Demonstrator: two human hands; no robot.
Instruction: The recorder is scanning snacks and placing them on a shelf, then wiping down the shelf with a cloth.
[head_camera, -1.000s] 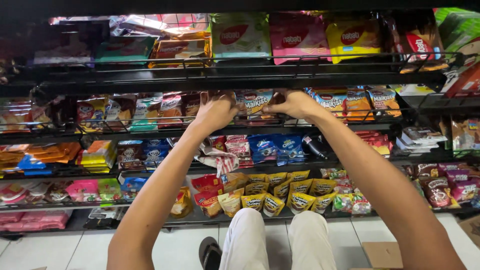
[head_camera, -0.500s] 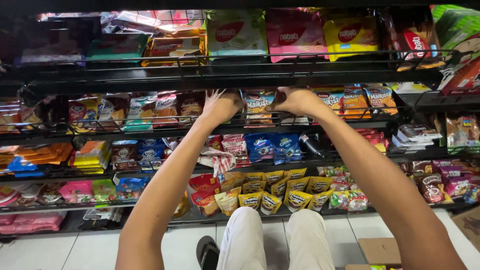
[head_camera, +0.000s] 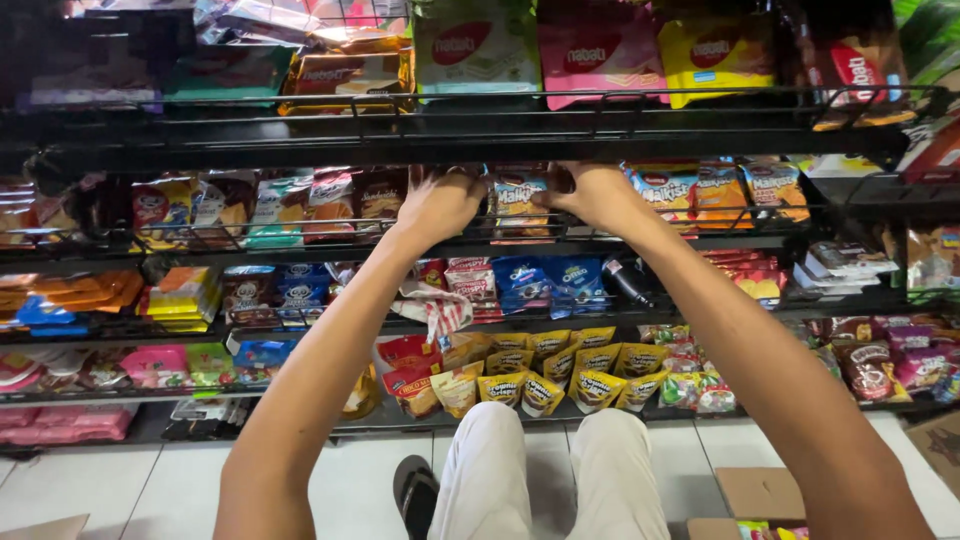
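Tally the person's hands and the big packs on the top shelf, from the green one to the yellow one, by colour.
Hands: 2, left hand and right hand
Green pack: 1
Pink pack: 1
Yellow pack: 1
Total: 5

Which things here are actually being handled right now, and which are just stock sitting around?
In hand:
left hand
right hand
blue-and-orange snack pack between both hands
second black wire shelf it stands on

Lying about:
pink wafer bag on the top shelf
blue cookie packs one shelf down
yellow snack pouches lower down
cardboard box on the floor
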